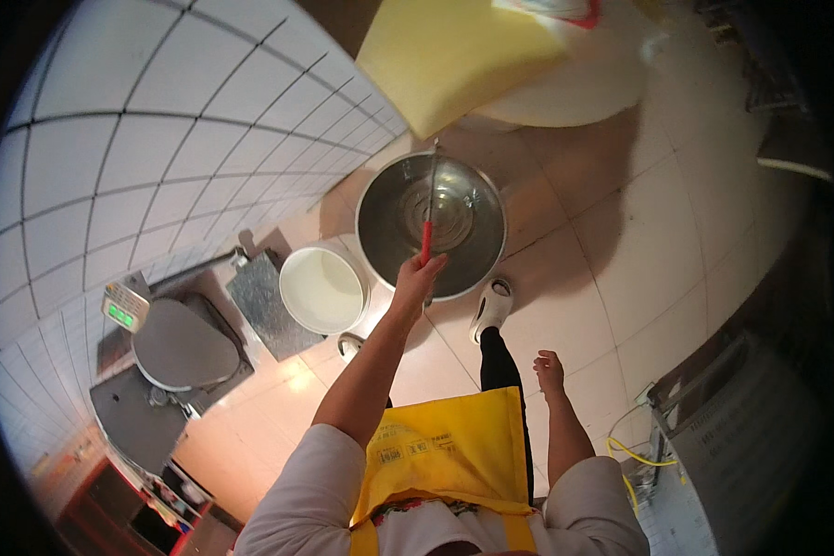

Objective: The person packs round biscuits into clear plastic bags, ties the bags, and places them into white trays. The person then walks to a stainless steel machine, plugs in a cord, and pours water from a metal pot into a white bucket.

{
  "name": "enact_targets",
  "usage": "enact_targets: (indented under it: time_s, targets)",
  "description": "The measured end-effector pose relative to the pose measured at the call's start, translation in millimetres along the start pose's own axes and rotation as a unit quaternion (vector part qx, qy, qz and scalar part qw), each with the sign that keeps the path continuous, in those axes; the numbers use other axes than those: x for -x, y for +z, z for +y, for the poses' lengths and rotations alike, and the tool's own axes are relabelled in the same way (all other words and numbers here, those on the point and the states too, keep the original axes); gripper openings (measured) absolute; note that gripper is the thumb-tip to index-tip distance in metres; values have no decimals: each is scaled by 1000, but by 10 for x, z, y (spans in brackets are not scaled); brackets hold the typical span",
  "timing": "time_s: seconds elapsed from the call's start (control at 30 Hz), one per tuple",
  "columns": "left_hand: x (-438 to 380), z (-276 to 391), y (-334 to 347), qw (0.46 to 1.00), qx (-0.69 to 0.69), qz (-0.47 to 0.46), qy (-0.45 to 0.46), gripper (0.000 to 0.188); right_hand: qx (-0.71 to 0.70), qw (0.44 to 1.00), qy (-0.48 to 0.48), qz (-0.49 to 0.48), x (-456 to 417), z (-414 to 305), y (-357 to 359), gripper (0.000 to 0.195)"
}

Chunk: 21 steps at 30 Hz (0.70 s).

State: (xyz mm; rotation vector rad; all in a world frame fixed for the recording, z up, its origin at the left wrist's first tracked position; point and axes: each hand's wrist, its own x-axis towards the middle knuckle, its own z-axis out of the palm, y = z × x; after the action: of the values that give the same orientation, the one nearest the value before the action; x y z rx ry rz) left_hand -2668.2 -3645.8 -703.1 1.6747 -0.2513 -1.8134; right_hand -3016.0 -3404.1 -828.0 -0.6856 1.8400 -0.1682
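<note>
My left hand (418,281) is closed around the red handle of a long metal tool (427,240), whose thin shaft extends over a wide, round stainless-steel basin (365,240). The type of tool cannot be told. That basin stands on the tiled floor just ahead of my shoes, its inner base shiny and marked with rings. A white plastic bucket (286,306) is close by on the left, with whitish contents or a pale bottom; which one is unclear. My right hand (549,372) hangs at my side with slightly bent fingers, holding nothing.
Left of the bucket lies a dark, flat slab (257,295); beyond it is a platform scale (184,344) with a lit display. A white tiled wall (160,153) runs along the left. Yellow sheet material (452,62) hangs or lies over a large pale container ahead. Equipment with a yellow cable (643,460) stands right.
</note>
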Motion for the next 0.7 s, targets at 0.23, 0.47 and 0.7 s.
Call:
enact_targets:
  time_s: [0.23, 0.47, 0.7]
  targets:
    - [1476, 580, 273, 980, 177, -96, 4, 11, -54, 993, -84, 59, -305, -267, 92, 29]
    - [3153, 1057, 74, 940, 236, -243, -48, 31, -332, 928, 86, -144, -651, -1096, 450, 59]
    - [3531, 840, -53, 916, 274, -285, -71, 31, -298, 927, 122, -189, -445, -1162, 662, 62]
